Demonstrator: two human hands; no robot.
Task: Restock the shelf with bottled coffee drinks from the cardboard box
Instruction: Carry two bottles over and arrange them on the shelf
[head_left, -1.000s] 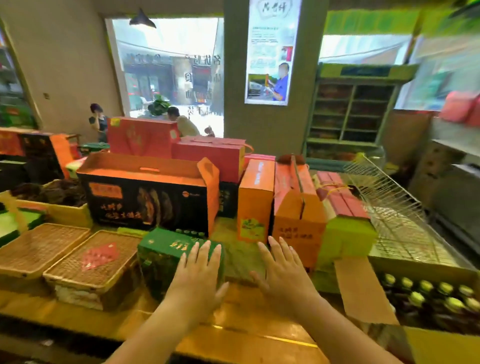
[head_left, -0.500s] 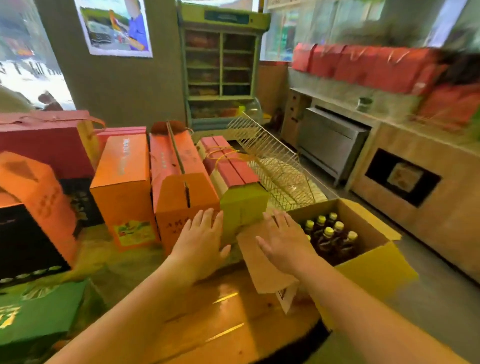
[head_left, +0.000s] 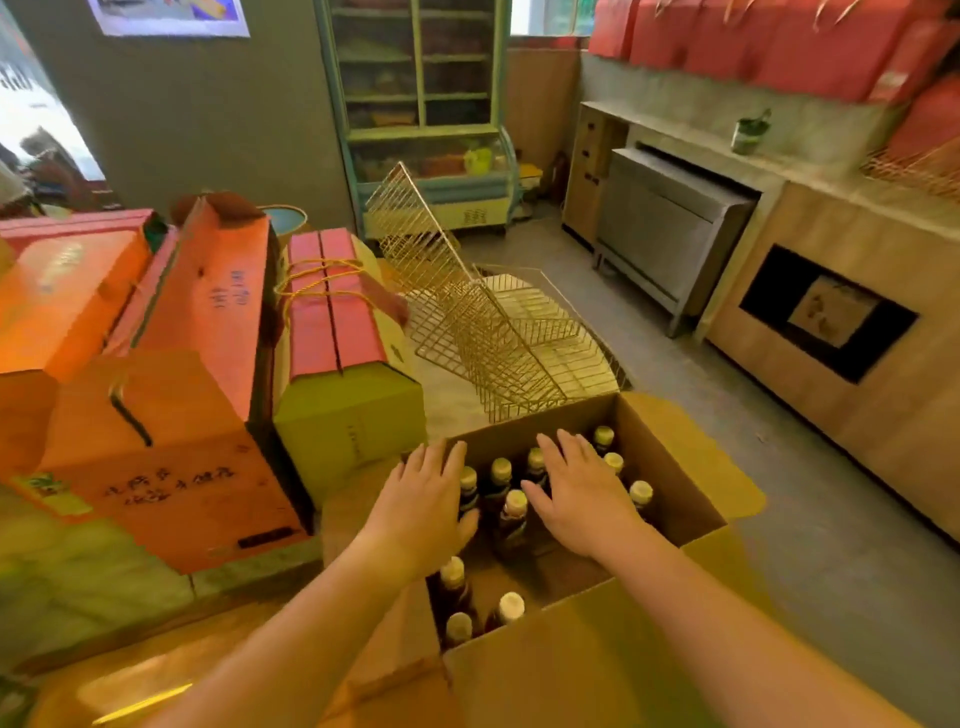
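Bottled coffee drinks (head_left: 514, 519) stood upright in the open cardboard box (head_left: 670, 462) at the lower middle of the frame, its flaps folded out. Full and dark, they looked heavy for their size and stiff. I could not tell glass from plastic, so I judged it best to treat them as breakable. Their smooth sides would likely be slippery, and they stood close together. The neck just under the cap therefore seemed the place to take hold, 1 bottle per hand, lifted straight up.

Counting from the largest down, the gift boxes (head_left: 171, 483) filled the left of the frame, at least 3 that I could tell apart. There was 1 gold wire rack (head_left: 493, 332) leaning just behind the carton at the centre, and 1 carton. Bare cardboard floor showed in it between the far cluster and the near bottles.

My 2 hands hung over the far cluster, left hand (head_left: 421, 499) and right hand (head_left: 576, 493). Both were flat with fingers straight and spread, gripping nothing. I could not tell whether the palms touched the caps (head_left: 640, 491). I counted 10 pale caps showing, 7 at the far end and 3 near me. My hands may have hidden more.
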